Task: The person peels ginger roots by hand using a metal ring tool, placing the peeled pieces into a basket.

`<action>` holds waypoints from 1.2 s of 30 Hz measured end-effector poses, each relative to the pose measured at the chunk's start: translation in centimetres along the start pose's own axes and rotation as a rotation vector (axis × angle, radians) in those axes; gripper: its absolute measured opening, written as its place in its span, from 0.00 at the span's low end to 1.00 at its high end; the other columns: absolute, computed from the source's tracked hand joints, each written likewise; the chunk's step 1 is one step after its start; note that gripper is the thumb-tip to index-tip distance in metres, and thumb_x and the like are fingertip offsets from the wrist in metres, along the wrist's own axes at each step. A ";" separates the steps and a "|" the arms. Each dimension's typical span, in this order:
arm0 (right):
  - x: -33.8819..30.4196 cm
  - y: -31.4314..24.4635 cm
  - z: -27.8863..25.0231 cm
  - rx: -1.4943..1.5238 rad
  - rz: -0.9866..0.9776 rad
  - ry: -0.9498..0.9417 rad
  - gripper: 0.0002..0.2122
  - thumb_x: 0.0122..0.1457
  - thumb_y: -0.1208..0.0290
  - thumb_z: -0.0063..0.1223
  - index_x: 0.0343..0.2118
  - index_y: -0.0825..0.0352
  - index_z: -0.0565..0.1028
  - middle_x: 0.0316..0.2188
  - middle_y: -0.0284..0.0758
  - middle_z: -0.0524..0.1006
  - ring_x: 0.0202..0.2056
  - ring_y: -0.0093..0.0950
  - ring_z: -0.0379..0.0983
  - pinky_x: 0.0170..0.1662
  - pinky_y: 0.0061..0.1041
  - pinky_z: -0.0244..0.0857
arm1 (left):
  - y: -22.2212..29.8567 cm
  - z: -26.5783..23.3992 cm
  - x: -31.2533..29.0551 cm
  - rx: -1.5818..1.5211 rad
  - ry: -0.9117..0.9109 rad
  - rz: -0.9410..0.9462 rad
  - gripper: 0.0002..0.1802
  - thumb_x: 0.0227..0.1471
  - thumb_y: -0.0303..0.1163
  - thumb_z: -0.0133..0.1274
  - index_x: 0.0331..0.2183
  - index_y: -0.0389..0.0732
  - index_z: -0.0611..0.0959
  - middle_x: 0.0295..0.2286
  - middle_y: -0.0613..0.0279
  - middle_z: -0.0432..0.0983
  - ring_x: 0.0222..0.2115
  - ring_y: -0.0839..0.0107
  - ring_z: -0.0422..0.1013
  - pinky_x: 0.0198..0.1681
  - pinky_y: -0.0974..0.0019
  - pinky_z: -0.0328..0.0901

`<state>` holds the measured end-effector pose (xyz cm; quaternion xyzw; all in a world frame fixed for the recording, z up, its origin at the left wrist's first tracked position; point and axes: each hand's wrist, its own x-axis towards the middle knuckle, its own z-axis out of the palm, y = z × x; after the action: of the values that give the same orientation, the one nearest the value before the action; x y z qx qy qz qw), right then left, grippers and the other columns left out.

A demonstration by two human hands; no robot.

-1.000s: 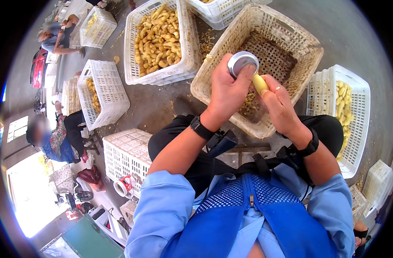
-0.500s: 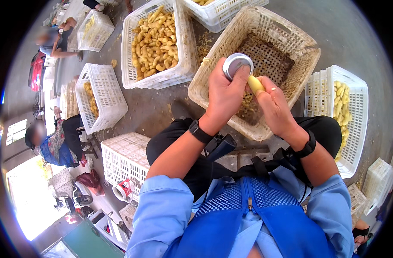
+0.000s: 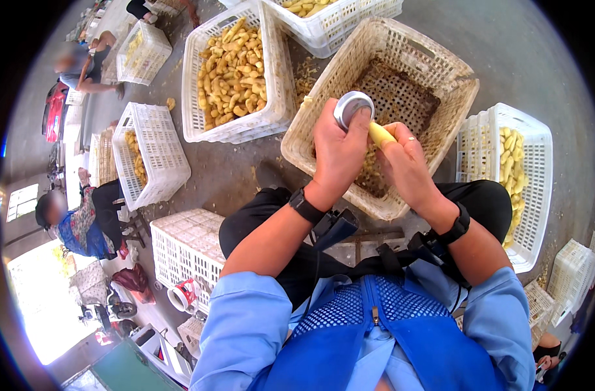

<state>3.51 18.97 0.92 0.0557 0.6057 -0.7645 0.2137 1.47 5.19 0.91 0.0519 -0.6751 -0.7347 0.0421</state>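
Note:
In front of me my left hand [image 3: 338,144] is closed around a round silver tool [image 3: 353,106] with a grey face, the thumb lying on it. My right hand [image 3: 408,163] pinches a smooth, pale yellow, finger-shaped vegetable [image 3: 380,134] at its near end. Its far end reaches to the tool beside my left thumb; whether they touch is hidden. Both hands are over a dirty, cream-coloured plastic crate [image 3: 465,85], whose dark slatted bottom carries scraps. The kind of vegetable is not certain.
A white crate [image 3: 192,78] of brownish-yellow roots stands ahead on the left. On the right another white crate [image 3: 538,169] holds pale yellow pieces. An upturned-looking crate [image 3: 187,241] sits by my left knee. A seated person [image 3: 89,221] is at far left, with more crates around.
Both hands stay close together over the crate. The vegetable has turned slightly and lies further toward the tool side. The whole view has shifted a little with my head.

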 end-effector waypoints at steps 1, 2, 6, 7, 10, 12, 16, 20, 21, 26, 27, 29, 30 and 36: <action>0.0 0.1 0.0 0.024 0.013 0.004 0.08 0.65 0.71 0.40 0.40 0.66 0.71 0.22 0.21 0.65 0.20 0.10 0.56 0.22 0.13 0.50 | 0.0 0.0 0.0 -0.002 -0.006 0.005 0.08 0.57 0.29 0.56 0.34 0.35 0.74 0.26 0.64 0.73 0.24 0.81 0.69 0.24 0.73 0.64; -0.1 0.0 0.0 0.092 0.049 -0.019 0.08 0.65 0.71 0.40 0.40 0.66 0.71 0.21 0.21 0.64 0.19 0.10 0.55 0.20 0.13 0.49 | -0.2 0.0 0.1 0.021 -0.009 0.026 0.08 0.57 0.28 0.56 0.34 0.35 0.74 0.26 0.64 0.73 0.24 0.81 0.69 0.24 0.73 0.64; -0.2 -0.5 -0.5 0.280 0.137 -0.097 0.08 0.65 0.68 0.40 0.40 0.64 0.71 0.20 0.22 0.63 0.16 0.11 0.53 0.17 0.13 0.48 | -0.4 -0.2 0.1 0.035 -0.031 0.040 0.08 0.57 0.28 0.56 0.34 0.35 0.74 0.26 0.64 0.73 0.25 0.81 0.69 0.25 0.74 0.65; -0.1 -0.6 -0.6 0.307 0.145 -0.113 0.08 0.65 0.67 0.40 0.40 0.64 0.71 0.20 0.22 0.63 0.16 0.11 0.53 0.17 0.13 0.47 | -0.2 -0.2 0.1 0.019 -0.040 0.026 0.08 0.58 0.28 0.55 0.34 0.35 0.74 0.26 0.64 0.73 0.25 0.81 0.69 0.26 0.74 0.65; -0.1 -0.7 -0.6 0.379 0.159 -0.115 0.08 0.65 0.67 0.42 0.39 0.65 0.71 0.20 0.23 0.64 0.16 0.12 0.54 0.17 0.14 0.48 | 0.1 -0.1 -0.3 -0.056 -0.031 0.022 0.08 0.58 0.28 0.55 0.35 0.35 0.74 0.27 0.64 0.73 0.26 0.81 0.71 0.26 0.74 0.66; 0.1 -0.7 -0.6 0.405 0.170 -0.085 0.09 0.64 0.67 0.43 0.39 0.66 0.71 0.20 0.23 0.64 0.15 0.12 0.54 0.17 0.14 0.48 | 0.1 -0.2 -0.4 -0.038 -0.026 0.031 0.08 0.58 0.28 0.55 0.35 0.35 0.74 0.27 0.64 0.73 0.25 0.80 0.71 0.26 0.74 0.67; 0.3 -0.6 -0.8 0.438 0.188 -0.088 0.11 0.63 0.64 0.43 0.38 0.68 0.72 0.20 0.23 0.63 0.15 0.13 0.54 0.17 0.14 0.49 | 0.1 0.0 -0.4 0.030 -0.012 0.046 0.08 0.58 0.28 0.56 0.34 0.35 0.74 0.27 0.64 0.73 0.24 0.80 0.71 0.25 0.74 0.66; 0.8 -0.3 -1.7 0.612 0.340 -0.197 0.16 0.61 0.59 0.43 0.39 0.68 0.72 0.18 0.22 0.62 0.14 0.13 0.54 0.16 0.15 0.48 | -0.6 0.1 0.0 0.088 -0.005 0.067 0.09 0.58 0.29 0.56 0.33 0.35 0.73 0.25 0.64 0.73 0.23 0.80 0.71 0.25 0.73 0.66; 0.9 -0.3 -1.8 0.648 0.361 -0.208 0.16 0.61 0.58 0.43 0.39 0.68 0.71 0.17 0.22 0.62 0.14 0.13 0.54 0.16 0.14 0.48 | -0.8 0.0 0.2 0.117 -0.008 0.084 0.09 0.57 0.29 0.56 0.33 0.35 0.73 0.24 0.64 0.73 0.23 0.80 0.71 0.24 0.73 0.66; 1.2 -0.4 -2.2 0.757 0.382 -0.327 0.16 0.61 0.57 0.43 0.39 0.68 0.71 0.15 0.19 0.60 0.12 0.12 0.52 0.15 0.14 0.48 | -0.4 -0.6 0.8 0.106 -0.030 0.051 0.10 0.57 0.30 0.57 0.32 0.36 0.73 0.22 0.65 0.73 0.23 0.81 0.70 0.24 0.73 0.66; 1.2 -0.7 -2.1 0.756 0.392 -0.331 0.16 0.61 0.58 0.43 0.39 0.68 0.71 0.15 0.19 0.60 0.12 0.12 0.52 0.15 0.13 0.48 | -0.3 -0.9 1.0 0.072 -0.030 0.032 0.10 0.57 0.30 0.57 0.32 0.36 0.73 0.22 0.65 0.73 0.23 0.81 0.70 0.24 0.73 0.66; 1.1 -0.9 -2.2 0.727 0.414 -0.317 0.16 0.61 0.58 0.44 0.40 0.67 0.71 0.15 0.18 0.60 0.12 0.12 0.52 0.15 0.13 0.47 | 0.0 -1.3 1.4 0.024 -0.042 0.038 0.10 0.58 0.30 0.57 0.34 0.35 0.74 0.24 0.64 0.74 0.23 0.80 0.71 0.24 0.74 0.67; 1.0 -1.0 -2.3 0.700 0.425 -0.300 0.15 0.61 0.59 0.45 0.40 0.67 0.72 0.15 0.18 0.60 0.12 0.12 0.52 0.15 0.13 0.47 | 0.2 -1.4 1.5 0.009 -0.055 0.064 0.09 0.59 0.30 0.56 0.35 0.35 0.74 0.25 0.63 0.75 0.23 0.79 0.72 0.24 0.74 0.68; 1.2 -0.7 -2.4 0.629 0.383 -0.175 0.12 0.64 0.60 0.48 0.38 0.66 0.74 0.15 0.18 0.61 0.13 0.11 0.52 0.16 0.13 0.46 | 1.0 -1.3 0.1 0.108 -0.108 0.060 0.09 0.55 0.30 0.59 0.33 0.35 0.78 0.26 0.67 0.75 0.27 0.82 0.67 0.30 0.73 0.65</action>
<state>1.74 21.01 0.49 0.1652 0.2996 -0.8612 0.3759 1.51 3.85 1.85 -0.0059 -0.7161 -0.6975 0.0249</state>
